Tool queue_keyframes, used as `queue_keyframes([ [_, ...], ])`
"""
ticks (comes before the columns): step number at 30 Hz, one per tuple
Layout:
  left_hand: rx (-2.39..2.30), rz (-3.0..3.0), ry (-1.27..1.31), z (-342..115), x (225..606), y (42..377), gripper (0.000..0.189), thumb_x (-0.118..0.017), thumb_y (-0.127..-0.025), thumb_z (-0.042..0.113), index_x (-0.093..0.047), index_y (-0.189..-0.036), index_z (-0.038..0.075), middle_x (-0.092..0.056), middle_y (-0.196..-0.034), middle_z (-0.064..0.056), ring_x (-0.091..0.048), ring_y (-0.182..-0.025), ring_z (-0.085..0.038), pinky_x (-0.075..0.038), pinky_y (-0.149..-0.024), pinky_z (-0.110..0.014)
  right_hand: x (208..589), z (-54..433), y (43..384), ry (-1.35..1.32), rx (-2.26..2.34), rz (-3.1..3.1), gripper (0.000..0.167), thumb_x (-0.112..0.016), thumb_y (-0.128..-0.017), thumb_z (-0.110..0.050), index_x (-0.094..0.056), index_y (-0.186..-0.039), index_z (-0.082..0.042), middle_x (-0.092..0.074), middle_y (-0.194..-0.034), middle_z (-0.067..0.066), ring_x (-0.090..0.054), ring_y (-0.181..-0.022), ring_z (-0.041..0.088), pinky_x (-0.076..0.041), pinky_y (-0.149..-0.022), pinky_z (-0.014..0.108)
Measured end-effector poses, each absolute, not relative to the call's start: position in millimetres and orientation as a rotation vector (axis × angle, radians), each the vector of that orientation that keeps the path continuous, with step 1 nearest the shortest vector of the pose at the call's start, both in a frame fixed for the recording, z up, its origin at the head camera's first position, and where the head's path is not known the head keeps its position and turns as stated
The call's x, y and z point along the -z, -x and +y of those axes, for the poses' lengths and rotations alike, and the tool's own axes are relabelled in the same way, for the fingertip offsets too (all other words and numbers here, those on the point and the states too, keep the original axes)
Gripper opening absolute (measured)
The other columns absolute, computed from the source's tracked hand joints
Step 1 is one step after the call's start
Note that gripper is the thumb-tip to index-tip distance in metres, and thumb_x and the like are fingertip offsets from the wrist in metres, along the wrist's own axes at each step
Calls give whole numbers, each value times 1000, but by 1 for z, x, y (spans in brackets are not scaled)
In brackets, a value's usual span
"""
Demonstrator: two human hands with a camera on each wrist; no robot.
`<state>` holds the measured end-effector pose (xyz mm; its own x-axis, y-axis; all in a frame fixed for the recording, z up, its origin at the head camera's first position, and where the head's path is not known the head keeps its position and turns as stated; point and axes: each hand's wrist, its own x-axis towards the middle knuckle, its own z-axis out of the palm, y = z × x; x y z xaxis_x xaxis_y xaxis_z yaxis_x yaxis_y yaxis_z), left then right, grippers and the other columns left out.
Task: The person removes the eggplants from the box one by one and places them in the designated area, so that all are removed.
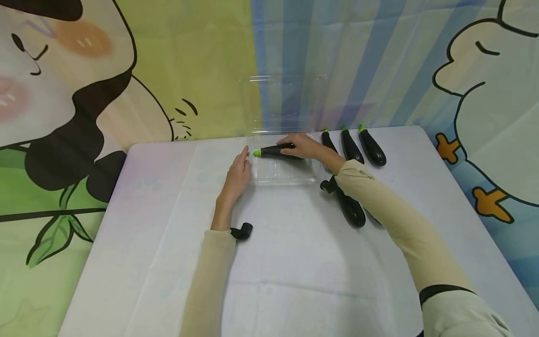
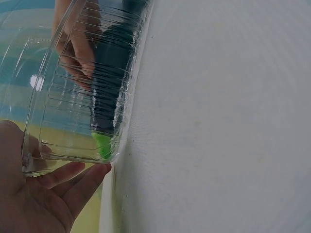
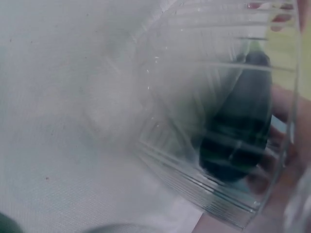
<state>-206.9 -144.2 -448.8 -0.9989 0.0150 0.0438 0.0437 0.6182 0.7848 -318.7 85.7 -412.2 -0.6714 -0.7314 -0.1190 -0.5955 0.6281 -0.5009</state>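
A clear plastic box [image 1: 284, 179] lies on the white table, its transparent lid [image 1: 286, 100] standing up at the back. My right hand [image 1: 304, 146] grips a dark eggplant [image 1: 271, 151] inside the box, from above, its green stem end pointing left. Through the box's ribbed wall in the right wrist view, the eggplant's thick end [image 3: 233, 153] shows with fingers beside it. My left hand [image 1: 238, 177] rests against the box's left end with fingers extended. In the left wrist view, the left fingertips [image 2: 99, 171] touch the end wall near the green stem.
Behind my right forearm, several more eggplants lie on the table, one [image 1: 372, 147] farthest right. Another eggplant [image 1: 351, 210] lies nearer, and one beside it is mostly hidden under the sleeve [image 1: 387, 206]. A printed cloth [image 1: 210, 70] hangs behind the table's back edge.
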Motion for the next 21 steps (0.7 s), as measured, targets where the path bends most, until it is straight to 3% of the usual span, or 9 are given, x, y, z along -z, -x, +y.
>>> queue_keyframes([
  [21,1347,-2794,68,-144,450,209,52,-30,-103,15,-23,-155,10,-42,-150,-15,-37,-142,-30,-29,-119,-44,406,89,315,1039,600,2487,50,-60,-96,-21,-48,-143,-8,-50,-145,19,-47,-133,36,-40,-109,50],
])
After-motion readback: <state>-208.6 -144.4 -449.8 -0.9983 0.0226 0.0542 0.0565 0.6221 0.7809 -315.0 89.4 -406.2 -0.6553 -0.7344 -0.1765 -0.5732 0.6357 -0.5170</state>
